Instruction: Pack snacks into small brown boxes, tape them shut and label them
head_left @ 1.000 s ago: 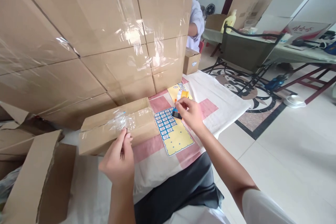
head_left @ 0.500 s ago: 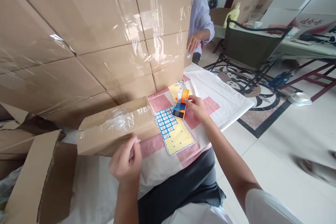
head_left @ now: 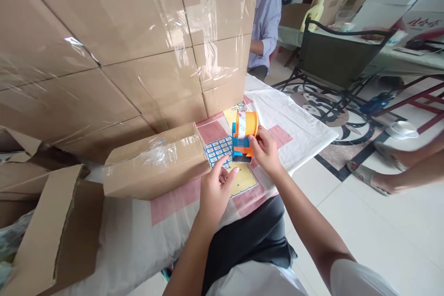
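Note:
My right hand (head_left: pixel 267 150) grips an orange and blue tape dispenser (head_left: pixel 250 126) by its near right side. A wide roll with a white printed band sits in the dispenser's upper part, and its lower end is dark. My left hand (head_left: pixel 217 189) is just left of and below it, thumb and forefinger apart, with nothing visible between them. Beneath both hands lies a yellow sheet (head_left: pixel 244 182) with rows of blue-edged labels (head_left: pixel 217 147), partly covered by the dispenser and my left fingers. Another yellow sheet (head_left: pixel 229 114) shows behind the dispenser.
A taped long carton (head_left: pixel 156 162) lies left of the sheets, before a wall of stacked cartons (head_left: pixel 149 78). An open carton (head_left: pixel 45 222) stands at lower left. Another person (head_left: pixel 267 23) sits beyond the table (head_left: pixel 294 115). A folding chair (head_left: pixel 343 55) and someone's feet (head_left: pixel 371 178) are at right.
My left hand has moved right, from beside the long carton to the sheet, and its pinch has opened. My right hand has raised and turned the dispenser. Someone's feet have come nearer at right.

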`<move>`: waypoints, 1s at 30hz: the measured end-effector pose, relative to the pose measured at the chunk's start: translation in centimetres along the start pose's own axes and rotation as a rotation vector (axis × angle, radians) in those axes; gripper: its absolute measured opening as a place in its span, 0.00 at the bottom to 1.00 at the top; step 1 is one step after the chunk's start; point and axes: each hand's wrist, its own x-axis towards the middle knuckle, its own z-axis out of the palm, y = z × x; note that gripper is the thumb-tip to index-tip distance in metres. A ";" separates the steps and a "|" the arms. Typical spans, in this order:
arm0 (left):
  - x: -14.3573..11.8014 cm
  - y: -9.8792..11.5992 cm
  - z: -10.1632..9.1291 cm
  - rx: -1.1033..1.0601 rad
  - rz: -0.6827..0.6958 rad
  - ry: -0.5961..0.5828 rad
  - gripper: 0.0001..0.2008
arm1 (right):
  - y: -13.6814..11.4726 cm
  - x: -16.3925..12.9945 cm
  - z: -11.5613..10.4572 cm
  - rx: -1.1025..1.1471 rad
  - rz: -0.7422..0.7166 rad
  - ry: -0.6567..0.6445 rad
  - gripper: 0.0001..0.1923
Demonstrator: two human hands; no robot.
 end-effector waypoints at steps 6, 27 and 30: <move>1.7 1.6 1.3 -0.296 -0.115 -0.106 0.11 | -2.8 -2.0 -0.3 -0.166 -0.363 0.068 0.04; -4.3 3.0 -0.4 -0.359 -0.262 0.011 0.10 | -5.9 -3.0 2.3 0.049 0.255 0.240 0.23; -4.6 3.0 -0.2 -0.361 -0.258 -0.010 0.11 | -5.9 -2.7 2.0 0.119 0.346 0.266 0.24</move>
